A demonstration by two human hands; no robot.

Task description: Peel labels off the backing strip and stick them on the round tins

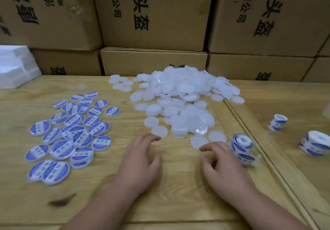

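Cardboard boxes (155, 13) are stacked along the back of a wooden table (178, 185). A white foam block (16, 65) is seen at far left. A heap of plain white tins (180, 95) is piled at centre back. Labelled tins (69, 131) are spread at left. Left hand (141, 162) is held just above the table, fingers loosely bent, nothing grasped, fingertips near a plain tin. Right hand (221, 163) is likewise relaxed and empty, beside a label roll (242, 145). Two more rolls are placed at right: a larger one (316, 143), a small one (277, 122).
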